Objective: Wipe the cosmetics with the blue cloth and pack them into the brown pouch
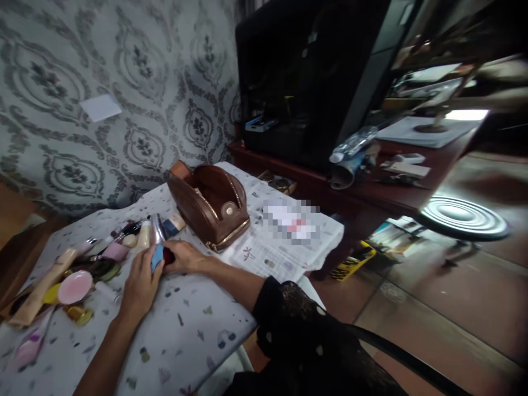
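My left hand [139, 279] is closed around a small light-blue item [157, 256] whose kind I cannot make out. My right hand [183, 257] meets it from the right, fingers curled on a small dark-red item [168, 256], partly hidden between the hands. Just beyond the hands stand a silvery tube [157, 227] and a cream-coloured bottle [144, 235]. An unzipped brown leather bag [198, 214] sits behind my right hand, its mouth gaping. Left of my left hand lie a round pink container [75, 287], a long beige tube [45, 289] and several other cosmetics.
A patterned cloth [181, 341] covers the table. The papered wall [140, 110] rises behind it. To the right are a large black screen [289, 93], a dark-red cabinet [396, 190] bearing a plastic bottle [355, 144], and a round stool [464, 217] on the tiled floor.
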Available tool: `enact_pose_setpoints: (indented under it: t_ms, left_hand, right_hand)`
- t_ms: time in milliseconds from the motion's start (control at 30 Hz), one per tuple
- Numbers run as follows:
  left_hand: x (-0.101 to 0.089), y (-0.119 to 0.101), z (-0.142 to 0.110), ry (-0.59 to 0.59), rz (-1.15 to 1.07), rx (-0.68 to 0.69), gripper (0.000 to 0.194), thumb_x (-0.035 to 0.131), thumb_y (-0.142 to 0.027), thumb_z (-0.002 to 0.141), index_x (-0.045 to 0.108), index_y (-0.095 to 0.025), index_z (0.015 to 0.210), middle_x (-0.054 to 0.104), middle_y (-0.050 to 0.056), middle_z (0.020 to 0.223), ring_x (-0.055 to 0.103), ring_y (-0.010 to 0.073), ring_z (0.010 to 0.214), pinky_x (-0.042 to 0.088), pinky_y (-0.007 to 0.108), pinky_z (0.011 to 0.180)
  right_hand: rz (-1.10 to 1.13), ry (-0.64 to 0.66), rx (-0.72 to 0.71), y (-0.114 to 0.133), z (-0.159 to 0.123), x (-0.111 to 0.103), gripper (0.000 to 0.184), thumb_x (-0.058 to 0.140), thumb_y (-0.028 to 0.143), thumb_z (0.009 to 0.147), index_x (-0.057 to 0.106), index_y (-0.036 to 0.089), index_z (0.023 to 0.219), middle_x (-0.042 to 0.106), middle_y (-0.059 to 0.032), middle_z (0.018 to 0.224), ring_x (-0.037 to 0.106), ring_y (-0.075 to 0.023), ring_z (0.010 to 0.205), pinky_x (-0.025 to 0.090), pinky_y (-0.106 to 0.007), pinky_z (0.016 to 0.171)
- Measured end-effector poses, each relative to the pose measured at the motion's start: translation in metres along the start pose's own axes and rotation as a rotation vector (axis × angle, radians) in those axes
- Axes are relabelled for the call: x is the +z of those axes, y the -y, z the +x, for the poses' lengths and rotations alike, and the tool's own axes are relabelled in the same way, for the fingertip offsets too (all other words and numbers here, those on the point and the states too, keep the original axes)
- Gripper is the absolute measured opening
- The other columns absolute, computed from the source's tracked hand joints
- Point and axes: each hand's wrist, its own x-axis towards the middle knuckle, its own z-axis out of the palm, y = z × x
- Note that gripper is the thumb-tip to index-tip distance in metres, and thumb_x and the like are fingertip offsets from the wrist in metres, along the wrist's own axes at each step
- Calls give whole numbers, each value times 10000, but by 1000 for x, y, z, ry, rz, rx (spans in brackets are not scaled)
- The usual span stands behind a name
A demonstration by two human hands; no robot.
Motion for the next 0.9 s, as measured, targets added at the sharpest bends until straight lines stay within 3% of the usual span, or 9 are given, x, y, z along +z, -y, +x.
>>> enact_pose_setpoints:
  t_ms: [367,667,767,900]
  left_hand:
    - [-5,-9,4,-59,69,7,428,373,-483,984,611,-174,1161,619,123,1022,590,292,964,483,408,890]
    - [-11,-10,0,-138,189,50,345,412,-437,984,652,-194,933,601,84,823,579,266,828,457,365,767]
    - [-11,-11,-3,-161,161,75,298,422,-375,984,658,-194,1002,627,101,898,593,265,885,471,383,834]
    - [-9,-13,-4,-108,103,129,299,442,-330,974,637,-213,1169,627,130,1134,581,279,1074,452,426,989]
  right_hand:
    - [-23,8,19,-1,-2,-2,407,771,371,737,635,177,1067,676,-29,956,615,-175,840,436,-234,692]
    - [28,-14,3,-1,-3,-2,544,801,383,729,626,183,1203,700,-62,1079,658,-212,961,484,-276,814]
    - [6,3,2,-1,-2,-2,561,810,357,720,619,194,1221,693,-61,1131,652,-213,1014,483,-274,859]
    - [-11,0,-42,1,-2,-4,503,798,294,726,624,167,1180,686,-74,1117,645,-215,1030,479,-271,877]
